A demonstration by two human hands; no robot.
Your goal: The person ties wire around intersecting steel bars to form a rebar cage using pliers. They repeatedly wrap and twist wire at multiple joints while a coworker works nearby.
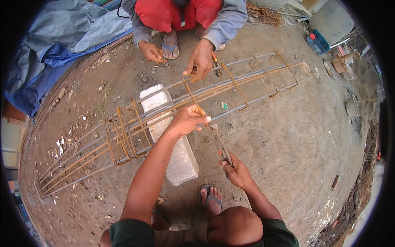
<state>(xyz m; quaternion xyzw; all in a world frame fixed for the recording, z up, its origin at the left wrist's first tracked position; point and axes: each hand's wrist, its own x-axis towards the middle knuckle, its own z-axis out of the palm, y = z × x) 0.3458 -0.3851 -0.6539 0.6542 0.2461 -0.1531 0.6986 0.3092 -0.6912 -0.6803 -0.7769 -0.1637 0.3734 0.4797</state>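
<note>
A long rebar cage [155,108], made of grey and rusty bars with square stirrups, lies slanting across the ground before me. My left hand [188,121] is closed round a stirrup [192,95] where it meets the near bar, thumb and fingers pinched together. In my right hand [238,171] is a pair of worn metal pincers [221,146]. Their jaws point up at that joint, just beside my left fingertips; whether they touch the joint I cannot tell. A whitish block [177,158] lies under the cage, with bars passing above it.
Opposite me squats a co-worker in red trousers, one hand [200,61] at the far bar near red-and-yellow-handled pliers [214,59]. Blue-grey tarpaulin [61,45] spreads at far left. A teal container [318,42] stands at far right. Several stirrups [121,138] bunch together left of the block.
</note>
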